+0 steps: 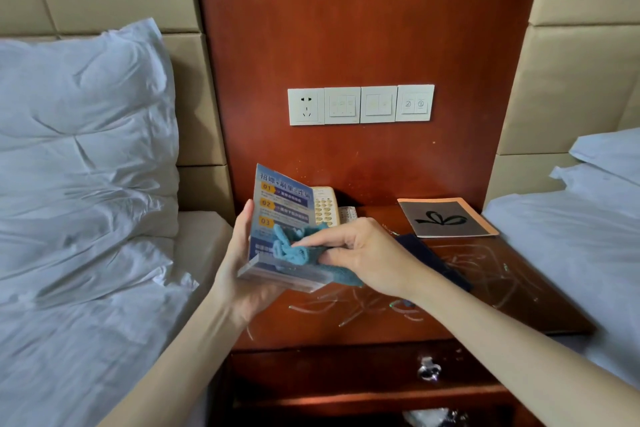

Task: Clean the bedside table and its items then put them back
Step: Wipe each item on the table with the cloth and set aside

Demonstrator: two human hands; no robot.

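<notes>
My left hand [242, 270] holds a clear acrylic sign stand [280, 215] with a blue and orange printed card, lifted above the left part of the reddish wooden bedside table [519, 298]. My right hand [360, 253] presses a blue cloth [294, 246] against the lower front of the stand. Behind the stand a beige telephone [325, 206] sits at the table's back left. A booklet [446, 217] with an orange border and a black bow drawing lies at the back right. A dark blue flat item [422, 250] lies partly hidden under my right wrist.
White scribble marks [464, 263] cover the tabletop. A drawer with a shiny handle [428, 368] sits below. Beds with white linen flank the table, with a pillow [79, 149] on the left. A socket and switches [360, 104] are on the wooden wall panel.
</notes>
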